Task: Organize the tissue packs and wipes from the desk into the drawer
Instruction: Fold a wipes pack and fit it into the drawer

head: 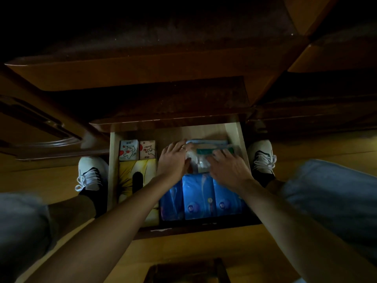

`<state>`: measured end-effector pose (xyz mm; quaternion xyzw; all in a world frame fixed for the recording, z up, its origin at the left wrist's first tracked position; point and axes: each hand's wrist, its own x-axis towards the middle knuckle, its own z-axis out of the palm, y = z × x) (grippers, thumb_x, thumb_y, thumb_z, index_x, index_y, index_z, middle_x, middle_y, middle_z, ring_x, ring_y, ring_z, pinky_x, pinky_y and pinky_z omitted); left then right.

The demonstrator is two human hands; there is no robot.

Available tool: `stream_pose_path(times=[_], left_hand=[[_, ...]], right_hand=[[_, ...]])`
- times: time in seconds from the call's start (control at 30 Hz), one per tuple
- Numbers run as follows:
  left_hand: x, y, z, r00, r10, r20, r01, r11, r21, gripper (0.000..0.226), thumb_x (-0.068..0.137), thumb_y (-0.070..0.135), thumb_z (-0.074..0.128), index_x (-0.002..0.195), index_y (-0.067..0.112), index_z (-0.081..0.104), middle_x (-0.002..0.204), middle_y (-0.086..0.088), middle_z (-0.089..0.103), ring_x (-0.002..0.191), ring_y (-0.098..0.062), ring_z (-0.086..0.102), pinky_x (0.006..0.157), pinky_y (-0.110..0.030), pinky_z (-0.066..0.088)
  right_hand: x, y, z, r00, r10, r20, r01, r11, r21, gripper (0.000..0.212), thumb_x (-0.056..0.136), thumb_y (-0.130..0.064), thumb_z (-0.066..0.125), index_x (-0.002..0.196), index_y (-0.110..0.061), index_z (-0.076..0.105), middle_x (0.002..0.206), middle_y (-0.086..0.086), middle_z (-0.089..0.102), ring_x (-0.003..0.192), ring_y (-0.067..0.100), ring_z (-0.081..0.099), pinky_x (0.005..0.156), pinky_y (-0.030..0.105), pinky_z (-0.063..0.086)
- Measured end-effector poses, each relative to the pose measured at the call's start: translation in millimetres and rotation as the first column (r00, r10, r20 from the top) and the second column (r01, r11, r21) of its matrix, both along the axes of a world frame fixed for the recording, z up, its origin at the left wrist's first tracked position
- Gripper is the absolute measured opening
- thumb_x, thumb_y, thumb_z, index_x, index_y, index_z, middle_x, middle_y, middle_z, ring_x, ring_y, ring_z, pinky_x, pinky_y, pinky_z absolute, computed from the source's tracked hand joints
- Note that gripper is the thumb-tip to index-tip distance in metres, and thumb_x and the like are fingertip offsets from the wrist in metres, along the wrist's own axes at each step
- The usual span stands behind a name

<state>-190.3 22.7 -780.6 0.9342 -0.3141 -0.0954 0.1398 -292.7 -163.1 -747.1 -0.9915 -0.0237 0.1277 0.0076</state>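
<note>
Wipes pack point(201, 160), clear-wrapped with a teal band across its top, lies in the far right part of the drawer point(112, 160), on top of a pale blue pack point(208, 142) at the back. Left hand point(173, 159) rests with fingers spread, flat against the wipes pack's left edge; right hand point(228, 167) lies fingers spread over its right side. Neither hand pinches it; both press and steer. The pack thus sits between the two hands, touching both.

Judgement: the step in hand is seating this pack squarely. It would go best by pushing it back and down with even pressure from both sides, keeping its long edge parallel to the drawer's rear wall, so it does not ride up over the blue tissue packs point(204, 198) just in front.

Outward: two small cartoon-printed packs point(137, 150) stand side by side at the far left, with a yellow pack point(132, 176) in front of them. The drawer appears nearly full. White shoes point(91, 174) flank it on the wooden floor.
</note>
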Motion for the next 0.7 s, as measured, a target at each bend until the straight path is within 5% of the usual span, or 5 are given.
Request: stream_pose_path(times=[0.17, 0.4, 0.5, 0.6, 0.7], left_hand=[[-10, 29, 10, 0.981, -0.118, -0.155, 0.120, 0.993, 0.003, 0.039, 0.103, 0.035, 0.046, 0.141, 0.027, 0.053, 0.150, 0.002, 0.049, 0.136, -0.022, 0.043, 0.103, -0.042, 0.041], [-37, 71, 56, 0.971, -0.192, -0.145, 0.200, 0.979, 0.041, 0.065, 0.094, 0.069, 0.042, 0.145, 0.028, 0.045, 0.153, 0.006, 0.038, 0.133, -0.017, 0.040, 0.104, -0.039, 0.039], [-53, 104, 81, 0.949, -0.280, -0.145, 0.300, 0.945, 0.134, 0.084, 0.073, 0.090, 0.043, 0.135, 0.033, 0.050, 0.140, 0.012, 0.044, 0.123, -0.010, 0.044, 0.091, -0.031, 0.040], [-83, 149, 94, 0.926, -0.361, -0.107, 0.375, 0.912, 0.167, 0.073, 0.067, 0.088, 0.052, 0.121, 0.040, 0.053, 0.127, 0.017, 0.050, 0.115, -0.007, 0.048, 0.081, -0.029, 0.043], [-113, 185, 94, 0.998, -0.059, 0.037, 0.056, 0.995, 0.084, 0.054, 0.076, 0.068, 0.068, 0.116, 0.033, 0.063, 0.115, 0.010, 0.058, 0.109, -0.015, 0.056, 0.077, -0.029, 0.044]], right_hand=[[-1, 13, 1, 0.987, -0.098, -0.129, 0.099, 0.995, 0.007, 0.043, 0.099, -0.049, 0.044, 0.131, -0.022, 0.054, 0.133, 0.006, 0.054, 0.118, 0.032, 0.058, 0.083, 0.045, 0.053], [-29, 26, 40, 0.989, 0.003, 0.149, -0.011, 0.999, 0.053, 0.047, 0.102, -0.048, 0.032, 0.126, -0.020, 0.060, 0.126, 0.005, 0.064, 0.112, 0.025, 0.063, 0.084, 0.040, 0.054], [-56, 40, 52, 0.979, 0.205, -0.011, -0.203, 0.973, 0.114, 0.061, 0.098, -0.071, 0.026, 0.130, -0.028, 0.055, 0.135, -0.002, 0.059, 0.120, 0.019, 0.059, 0.087, 0.037, 0.052], [-93, 48, 54, 0.954, 0.253, -0.158, -0.235, 0.964, 0.124, 0.079, 0.086, -0.089, 0.028, 0.134, -0.032, 0.054, 0.133, -0.006, 0.060, 0.119, 0.016, 0.056, 0.091, 0.035, 0.047], [-122, 58, 53, 0.988, -0.149, -0.033, 0.153, 0.954, 0.257, 0.071, 0.085, -0.087, 0.037, 0.126, -0.033, 0.058, 0.125, -0.007, 0.061, 0.115, 0.017, 0.055, 0.089, 0.035, 0.045]])
